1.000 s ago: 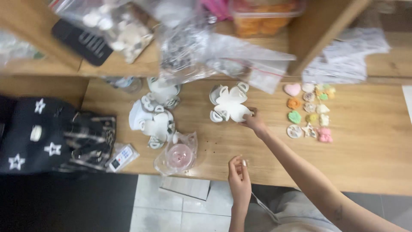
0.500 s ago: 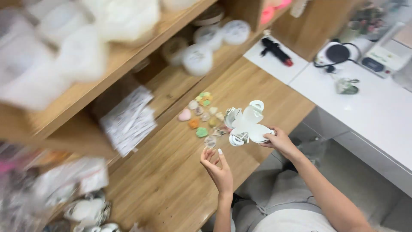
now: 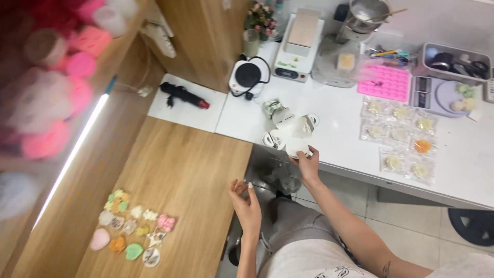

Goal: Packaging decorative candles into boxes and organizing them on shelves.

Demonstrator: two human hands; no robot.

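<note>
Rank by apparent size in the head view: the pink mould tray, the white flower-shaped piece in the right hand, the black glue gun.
1. White flower-shaped piece, though it is held nearer the camera.
2. Pink mould tray.
3. Black glue gun.

Looks like a small home craft workshop: wooden desk (image 3: 185,170) with little coloured moulded shapes (image 3: 131,229), a white counter (image 3: 339,134) holding a hot plate (image 3: 247,77), pink silicone mould (image 3: 385,82), digital scale (image 3: 437,95) and bagged pieces (image 3: 404,139).
</note>
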